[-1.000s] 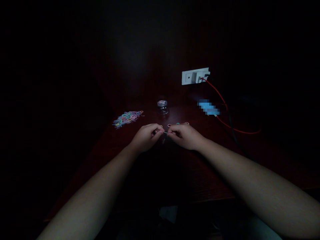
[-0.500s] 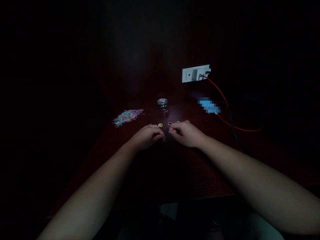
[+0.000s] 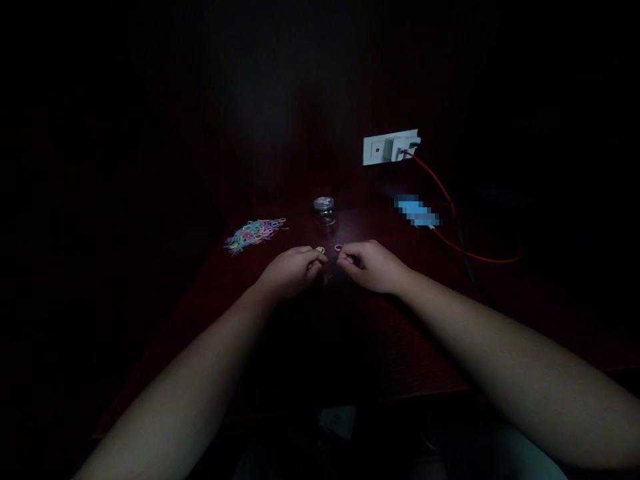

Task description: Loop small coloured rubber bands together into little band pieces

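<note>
On the dark red table, my left hand (image 3: pixel 294 272) has its forefinger stretched forward and its thumb a little apart from it, with nothing visible between them. Just below its fingertips lie a few thin pale strands (image 3: pixel 327 279). Facing it across a small gap, my right hand (image 3: pixel 371 267) has thumb and forefinger pinched together; whatever is between them is hidden. A small yellow elastic band (image 3: pixel 320 249) lies behind my left fingertips. Close to my right fingertips is a pink elastic band (image 3: pixel 339 248).
A pile of multicoloured elastic bands (image 3: pixel 256 233) lies at the left. Behind my hands stands a small clear lidded jar (image 3: pixel 324 210). A white wall socket (image 3: pixel 379 150) holds a plugged charger, whose red cable (image 3: pixel 435 175) runs to a blurred blue object (image 3: pixel 416 211).
A thin pale strand was stretched between both hands; they then parted slightly. My left hand lowered a strand to the table and has let go, its fingers now loosened. My right hand stays pinched.
</note>
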Motion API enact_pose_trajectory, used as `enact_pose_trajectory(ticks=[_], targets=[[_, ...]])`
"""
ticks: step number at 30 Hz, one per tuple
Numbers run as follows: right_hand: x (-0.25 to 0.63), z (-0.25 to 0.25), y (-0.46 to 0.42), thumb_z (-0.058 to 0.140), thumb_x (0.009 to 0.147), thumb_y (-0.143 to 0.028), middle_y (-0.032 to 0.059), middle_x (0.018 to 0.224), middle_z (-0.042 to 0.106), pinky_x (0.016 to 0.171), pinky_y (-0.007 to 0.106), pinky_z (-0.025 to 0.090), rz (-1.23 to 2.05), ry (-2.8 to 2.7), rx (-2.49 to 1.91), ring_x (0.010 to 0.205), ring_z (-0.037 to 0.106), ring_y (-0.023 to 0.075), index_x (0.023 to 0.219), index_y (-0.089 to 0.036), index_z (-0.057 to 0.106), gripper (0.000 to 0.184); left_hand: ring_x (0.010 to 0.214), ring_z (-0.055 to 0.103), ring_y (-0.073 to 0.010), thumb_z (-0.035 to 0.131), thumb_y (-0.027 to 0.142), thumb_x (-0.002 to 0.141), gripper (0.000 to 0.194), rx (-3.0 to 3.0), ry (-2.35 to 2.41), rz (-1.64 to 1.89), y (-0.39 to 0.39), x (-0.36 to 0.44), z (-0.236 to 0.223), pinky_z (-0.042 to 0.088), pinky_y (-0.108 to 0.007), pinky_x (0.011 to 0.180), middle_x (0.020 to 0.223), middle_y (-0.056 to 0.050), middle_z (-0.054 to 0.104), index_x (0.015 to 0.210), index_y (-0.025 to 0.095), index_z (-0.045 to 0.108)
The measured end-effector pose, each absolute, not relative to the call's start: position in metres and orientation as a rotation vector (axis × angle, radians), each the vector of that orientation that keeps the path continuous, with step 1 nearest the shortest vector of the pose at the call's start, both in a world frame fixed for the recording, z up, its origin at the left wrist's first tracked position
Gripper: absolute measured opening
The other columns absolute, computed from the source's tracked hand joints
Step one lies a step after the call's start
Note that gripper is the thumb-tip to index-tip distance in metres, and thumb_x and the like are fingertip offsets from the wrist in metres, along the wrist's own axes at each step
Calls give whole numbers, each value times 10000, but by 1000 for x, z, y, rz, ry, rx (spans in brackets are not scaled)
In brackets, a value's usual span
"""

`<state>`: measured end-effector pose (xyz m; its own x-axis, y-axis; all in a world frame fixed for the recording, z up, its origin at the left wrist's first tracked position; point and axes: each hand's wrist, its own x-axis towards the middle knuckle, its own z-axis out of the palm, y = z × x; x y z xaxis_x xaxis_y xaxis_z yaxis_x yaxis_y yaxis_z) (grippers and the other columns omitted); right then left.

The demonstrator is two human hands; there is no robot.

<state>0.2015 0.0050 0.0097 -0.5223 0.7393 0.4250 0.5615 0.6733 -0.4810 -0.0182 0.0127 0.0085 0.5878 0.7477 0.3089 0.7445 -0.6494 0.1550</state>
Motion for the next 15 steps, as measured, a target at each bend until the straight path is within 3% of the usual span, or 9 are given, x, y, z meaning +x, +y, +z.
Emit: enact_pose_trajectory(ticks=[4, 7, 15], targets=[[200, 11, 4, 506, 865, -247, -24, 605, 536, 542, 226, 268, 381, -2259, -1023, 543, 434, 82, 688, -175, 534, 193, 711, 619, -160, 557, 406, 863, 238, 2651, 1479, 334, -1, -9, 16, 422, -261, 614, 818, -2, 690, 997, 232, 648], [199, 13, 4, 506, 857, -234, -23, 603, 539, 545, 228, 265, 386, -2258, -1036, 546, 435, 83, 683, -174, 536, 187, 687, 611, -156, 600, 465, 812, 262, 2639, 1539, 289, -4, -4, 14, 380, -256, 577, 812, 2, 694, 904, 226, 656], [196, 14, 3, 518, 851, -240, -14, 608, 555, 554, 237, 269, 401, -2231, -1061, 550, 431, 90, 682, -173, 564, 187, 646, 605, -165, 554, 236, 795, 131, 2688, 1562, 412, -2, 2, 10, 411, -272, 585, 776, -13, 695, 834, 227, 679]])
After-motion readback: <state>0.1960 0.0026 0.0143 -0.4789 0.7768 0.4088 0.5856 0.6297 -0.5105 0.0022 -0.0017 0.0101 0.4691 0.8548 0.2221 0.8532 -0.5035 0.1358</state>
